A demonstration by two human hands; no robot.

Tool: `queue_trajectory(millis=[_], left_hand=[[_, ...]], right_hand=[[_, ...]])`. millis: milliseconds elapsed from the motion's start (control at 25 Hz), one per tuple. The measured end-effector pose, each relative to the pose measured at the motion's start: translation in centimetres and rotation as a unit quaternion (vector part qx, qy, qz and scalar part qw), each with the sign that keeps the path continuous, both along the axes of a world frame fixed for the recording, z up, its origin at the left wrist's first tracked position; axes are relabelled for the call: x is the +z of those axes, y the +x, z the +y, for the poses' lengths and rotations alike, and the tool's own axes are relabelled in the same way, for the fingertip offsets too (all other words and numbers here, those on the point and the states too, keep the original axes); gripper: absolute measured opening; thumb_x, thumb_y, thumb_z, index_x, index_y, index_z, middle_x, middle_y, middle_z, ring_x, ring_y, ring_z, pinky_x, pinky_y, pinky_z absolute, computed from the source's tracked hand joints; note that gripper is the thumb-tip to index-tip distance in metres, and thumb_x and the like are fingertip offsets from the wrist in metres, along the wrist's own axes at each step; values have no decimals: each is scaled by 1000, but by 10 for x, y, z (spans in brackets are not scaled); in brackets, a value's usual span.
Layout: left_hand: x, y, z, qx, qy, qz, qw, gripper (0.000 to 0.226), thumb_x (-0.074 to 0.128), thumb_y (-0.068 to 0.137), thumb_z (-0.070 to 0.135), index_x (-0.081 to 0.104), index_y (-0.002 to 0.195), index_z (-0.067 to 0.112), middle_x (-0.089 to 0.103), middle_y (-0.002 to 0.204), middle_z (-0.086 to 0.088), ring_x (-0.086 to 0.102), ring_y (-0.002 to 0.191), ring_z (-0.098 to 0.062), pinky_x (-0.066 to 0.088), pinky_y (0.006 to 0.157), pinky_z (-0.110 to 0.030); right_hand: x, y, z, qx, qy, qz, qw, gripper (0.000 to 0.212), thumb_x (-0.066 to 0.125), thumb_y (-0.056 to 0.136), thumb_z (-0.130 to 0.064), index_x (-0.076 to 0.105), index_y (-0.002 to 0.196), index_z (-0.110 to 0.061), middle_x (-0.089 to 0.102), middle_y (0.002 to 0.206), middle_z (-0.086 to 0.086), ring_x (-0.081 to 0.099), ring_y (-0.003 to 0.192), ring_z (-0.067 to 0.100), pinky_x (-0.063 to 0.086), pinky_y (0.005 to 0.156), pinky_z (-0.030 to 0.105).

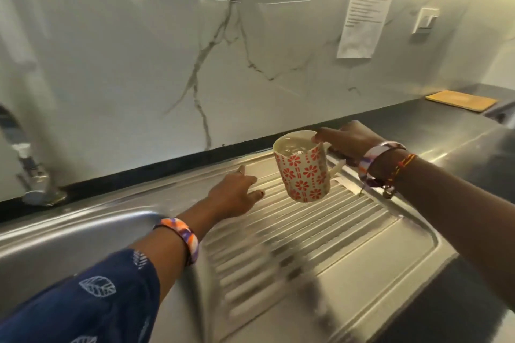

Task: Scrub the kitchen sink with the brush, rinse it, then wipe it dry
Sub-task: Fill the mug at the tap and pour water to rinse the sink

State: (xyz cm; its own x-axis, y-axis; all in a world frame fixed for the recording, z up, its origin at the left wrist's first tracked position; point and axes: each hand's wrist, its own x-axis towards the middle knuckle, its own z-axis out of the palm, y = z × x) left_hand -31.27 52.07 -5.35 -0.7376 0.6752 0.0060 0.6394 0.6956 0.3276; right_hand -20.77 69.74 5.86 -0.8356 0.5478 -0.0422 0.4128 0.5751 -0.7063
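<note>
- Above the ribbed draining board (pixel 320 234), the right hand (pixel 351 139) holds a patterned mug (pixel 302 170) clear of the steel, tipped a little toward the camera. The thumb is hooked over the rim and the other fingers seem to be behind it, near the handle. I cannot tell exactly how they wrap.
- The left hand (pixel 237 195) is released, with nothing in it. Its fingers are spread low over the upper end of the ribs, and whether they touch the steel is unclear.
- The sink bowl (pixel 64 234) lies to the left, just beside the draining board and pressed from the same steel sheet. A tap (pixel 36 175) stands at its back edge against the marble wall (pixel 139 50).
- Neither a brush nor a cloth shows anywhere in view.
- The mug looks ceramic: stiff, breakable and glossy. It appears to hold water nearly to the brim, so it is likely heavier than it looks and quick to spill. A rim pinch is a weak hold when wet. A full grip through the handle, or a palm round the body, would be safer.
- The steel is rigid and smooth, probably slick once wet, so the sink itself will stand hard scrubbing.
- Farther right on the dark desk (pixel 418 117) lies a yellow board (pixel 461 100), well apart from the sink.
</note>
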Motion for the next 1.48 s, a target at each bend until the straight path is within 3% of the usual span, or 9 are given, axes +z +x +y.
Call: queue_trajectory(millis=[160, 320, 400, 520, 680, 800, 960, 1280, 1480], left_hand=[[-26, 3, 96, -19, -10, -37, 999, 57, 42, 98, 40, 28, 148, 18, -1, 159, -10, 9, 147, -26, 19, 116, -38], [-53, 9, 152, -34, -8, -43, 998, 58, 40, 99, 39, 19, 150, 20, -1, 160, -6, 1, 147, -22, 13, 117, -37], [-57, 13, 165, -37, 9, -41, 998, 56, 41, 99, 36, 22, 149, 20, 9, 159, -4, 9, 146, -22, 17, 117, -36], [-58, 9, 174, -27, 42, -53, 997, 39, 45, 97, 32, 43, 135, 21, 43, 142, -4, 43, 128, -23, 40, 106, -37], [-54, -9, 176, -39, -2, -34, 999, 36, 41, 99, 33, 49, 130, 17, 41, 142, -5, 40, 130, -24, 34, 106, -29], [-51, -24, 180, -45, -32, -26, 998, 44, 38, 100, 36, 41, 139, 17, 31, 151, -6, 30, 138, -23, 27, 110, -30], [-55, -44, 188, -64, -94, -42, 993, 59, 28, 100, 45, 13, 152, 21, 2, 160, -2, 3, 147, -18, 7, 118, -30], [-53, -73, 216, -84, -119, -46, 988, 61, 24, 100, 49, 8, 152, 21, 3, 160, -2, 3, 147, -19, 6, 118, -32], [-53, -83, 238, -107, -124, -56, 985, 64, 23, 99, 53, 2, 152, 24, -3, 159, -5, -3, 147, -22, 3, 118, -35]], right_hand=[[-17, -3, 85, -9, 96, -45, 994, 36, 59, 84, -48, 66, 70, -15, 59, 65, -1, 48, 57, 13, 34, 52, 21], [-35, -13, 134, -12, 184, -79, 980, 44, 55, 84, -55, 72, 84, -15, 62, 66, -2, 51, 57, 13, 33, 49, 18], [-39, -23, 143, 3, 254, -95, 962, 48, 52, 84, -59, 72, 86, -16, 63, 69, -2, 53, 57, 12, 32, 48, 18], [-36, -44, 154, 39, 317, -86, 944, 50, 50, 84, -62, 70, 82, -17, 60, 65, -3, 51, 55, 10, 31, 47, 17], [-33, -73, 180, 90, 179, -57, 978, 42, 56, 85, -52, 69, 74, -14, 64, 71, 2, 56, 64, 16, 39, 55, 22], [-35, -95, 198, 102, 113, -39, 988, 46, 57, 85, -51, 59, 60, -12, 52, 57, 1, 43, 52, 14, 33, 50, 23], [-38, -120, 218, 114, 171, -63, 977, 53, 58, 77, -59, 57, 56, -11, 52, 54, 3, 42, 52, 16, 30, 50, 24], [-45, -150, 236, 123, 334, -113, 928, 57, 57, 70, -69, 66, 73, -13, 63, 66, 2, 55, 58, 17, 36, 51, 21], [-36, -157, 244, 91, 174, -82, 977, 49, 60, 81, -52, 64, 71, -5, 57, 64, 7, 46, 57, 18, 31, 51, 23]])
